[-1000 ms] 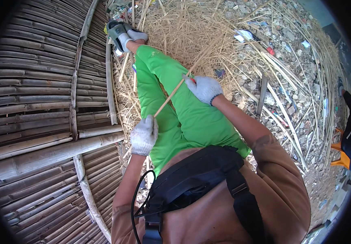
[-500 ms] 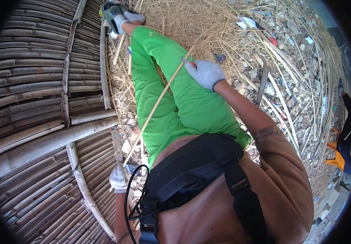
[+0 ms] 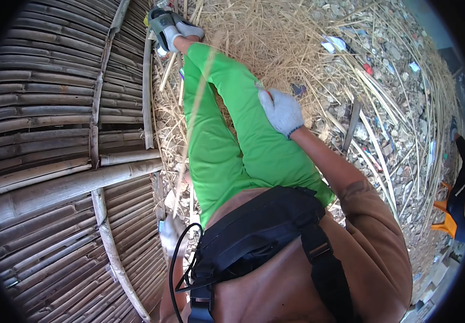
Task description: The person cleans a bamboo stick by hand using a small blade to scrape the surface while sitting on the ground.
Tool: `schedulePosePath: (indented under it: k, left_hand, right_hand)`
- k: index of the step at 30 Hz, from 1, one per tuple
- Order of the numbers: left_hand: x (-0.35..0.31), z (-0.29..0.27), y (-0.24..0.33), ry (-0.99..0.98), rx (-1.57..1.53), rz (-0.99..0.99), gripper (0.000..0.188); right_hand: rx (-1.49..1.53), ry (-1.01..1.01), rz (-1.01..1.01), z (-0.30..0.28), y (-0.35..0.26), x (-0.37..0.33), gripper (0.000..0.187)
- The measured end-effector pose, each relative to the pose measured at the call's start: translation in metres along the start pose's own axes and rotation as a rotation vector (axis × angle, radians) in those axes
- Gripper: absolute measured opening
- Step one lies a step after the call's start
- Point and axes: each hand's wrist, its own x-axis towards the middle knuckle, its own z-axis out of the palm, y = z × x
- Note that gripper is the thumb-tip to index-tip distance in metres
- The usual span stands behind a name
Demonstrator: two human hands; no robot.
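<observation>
My left hand (image 3: 172,235), in a white knitted glove and blurred by motion, holds the lower end of a long, thin bamboo strip (image 3: 194,119). The strip slants up across my green trousers, its far end near my shin and smeared. Over my thigh, my right hand (image 3: 282,113) is closed in a white glove with a blue-edged cuff. A bit of red shows beside its thumb and a small greyish tip sticks out ahead, like a small knife, mostly hidden by the fingers. The right hand is apart from the strip.
A bamboo slat panel (image 3: 44,107) with cross poles fills the left side. Straw and shavings (image 3: 259,32) lie past my legs. On the right, long bamboo strips (image 3: 375,129) rest on rubble with scraps. A person by an orange chair (image 3: 445,219) is at the far right.
The bamboo strip has swung away from my right hand toward the left and stands steeper. My left hand has shifted slightly right. My right hand has settled lower, against the thigh.
</observation>
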Motion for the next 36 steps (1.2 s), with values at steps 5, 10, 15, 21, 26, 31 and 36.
schedulePosePath:
  k: [5,10,15,21,26,31,36]
  left_hand:
    - [0.15,0.069,0.088,-0.185,0.044,0.336,0.011]
    - [0.223,0.086,0.141,-0.314,0.165,0.382,0.013]
    - [0.223,0.08,0.138,-0.261,0.162,0.473,0.013]
    - [0.166,0.05,0.082,-0.163,0.181,0.491,0.013]
    - [0.089,0.008,0.017,-0.146,0.318,0.386,0.022]
    - [-0.007,-0.065,-0.076,-0.225,0.364,0.374,0.021]
    - [-0.089,-0.127,-0.112,-0.157,0.354,0.227,0.018]
  right_hand:
    - [-0.09,-0.087,0.016,-0.007,-0.007,0.002,0.068]
    - [-0.156,-0.202,0.065,-0.016,-0.012,0.011,0.077]
    - [-0.183,-0.299,0.031,-0.019,-0.008,0.014,0.085]
    - [-0.183,-0.327,0.053,-0.019,-0.007,0.015,0.086]
    - [-0.188,-0.299,0.033,-0.017,-0.002,0.013,0.084]
    - [-0.137,-0.219,0.041,-0.01,0.007,0.012,0.079]
    - [-0.097,-0.166,0.161,-0.012,0.014,0.01,0.071]
